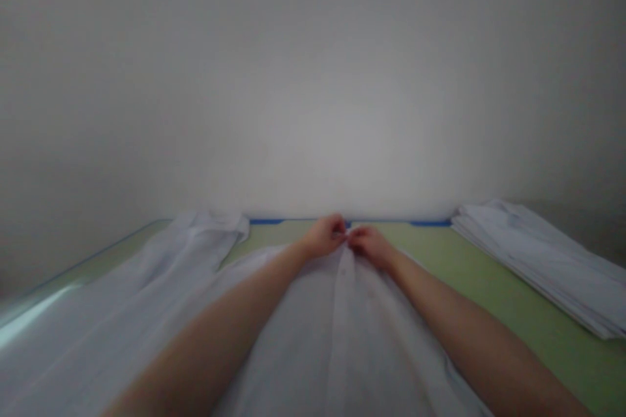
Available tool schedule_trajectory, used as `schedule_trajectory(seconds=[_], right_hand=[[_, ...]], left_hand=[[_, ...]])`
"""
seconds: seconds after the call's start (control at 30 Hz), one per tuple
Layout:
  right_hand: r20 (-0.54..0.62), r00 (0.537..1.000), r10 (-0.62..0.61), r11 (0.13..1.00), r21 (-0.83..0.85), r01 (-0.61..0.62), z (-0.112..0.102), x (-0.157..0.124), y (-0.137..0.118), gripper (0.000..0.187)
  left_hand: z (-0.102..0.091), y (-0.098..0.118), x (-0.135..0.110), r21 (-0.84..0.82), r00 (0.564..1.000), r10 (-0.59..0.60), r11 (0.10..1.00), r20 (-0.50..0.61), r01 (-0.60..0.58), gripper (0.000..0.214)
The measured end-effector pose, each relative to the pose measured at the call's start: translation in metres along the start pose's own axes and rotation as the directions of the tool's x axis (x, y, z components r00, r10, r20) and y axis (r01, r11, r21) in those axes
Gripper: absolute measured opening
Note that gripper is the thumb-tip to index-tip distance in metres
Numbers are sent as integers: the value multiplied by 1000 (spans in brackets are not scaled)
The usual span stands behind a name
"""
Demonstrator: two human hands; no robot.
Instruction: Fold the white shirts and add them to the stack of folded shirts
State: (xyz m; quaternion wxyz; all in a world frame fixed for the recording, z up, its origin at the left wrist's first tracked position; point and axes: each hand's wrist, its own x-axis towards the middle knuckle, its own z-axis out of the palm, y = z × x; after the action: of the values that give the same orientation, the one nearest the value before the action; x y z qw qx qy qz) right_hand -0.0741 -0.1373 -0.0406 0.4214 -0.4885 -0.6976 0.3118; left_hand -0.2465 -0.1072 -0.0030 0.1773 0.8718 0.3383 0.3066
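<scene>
Okay, left hand (325,236) and right hand (374,246) fingers (359,238) pinch white garment (303,326) near far desk edge (430,223); uneven tugging could skew it.

White shirt (293,339): we see it spread lengthwise.
Placket (340,326): pale strip running down its middle.
Place: on our green tabletop (469,273).

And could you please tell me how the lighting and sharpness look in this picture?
In the head view, dim light overall, the wall lightest around its middle and darker toward the sides; in the head view, soft blur throughout, leaving the left hand, right hand and white garment without crisp detail; in the head view, a bright streak, perhaps glare, near the table's left edge.
</scene>
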Motion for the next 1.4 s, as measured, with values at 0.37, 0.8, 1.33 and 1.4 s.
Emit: schedule_trajectory(seconds=[0.37, 0.8, 1.33, 1.4], right_hand=[[-47, 997, 56, 946, -318, -68, -28, 9, 14, 15], [42, 918, 395, 764, -569, -303, -124, -41, 23, 38], [-174, 945, 276, 641, -700, -316, -162, -2, 14, 25], [-132, 940, 314, 649, -693, -314, -162, 2, 14, 33]], left_hand=[[8, -10, -6, 145, 994, 9, 989, 105, -25, 34], [-57, -65, -2, 131, 886, -385, 923, 258, 362, 46], [-82, -95, 24, 308, 939, -305, 919, 161, 246, 43], [-80, -101, 23, 346, 899, -355, 902, 256, 257, 41]])
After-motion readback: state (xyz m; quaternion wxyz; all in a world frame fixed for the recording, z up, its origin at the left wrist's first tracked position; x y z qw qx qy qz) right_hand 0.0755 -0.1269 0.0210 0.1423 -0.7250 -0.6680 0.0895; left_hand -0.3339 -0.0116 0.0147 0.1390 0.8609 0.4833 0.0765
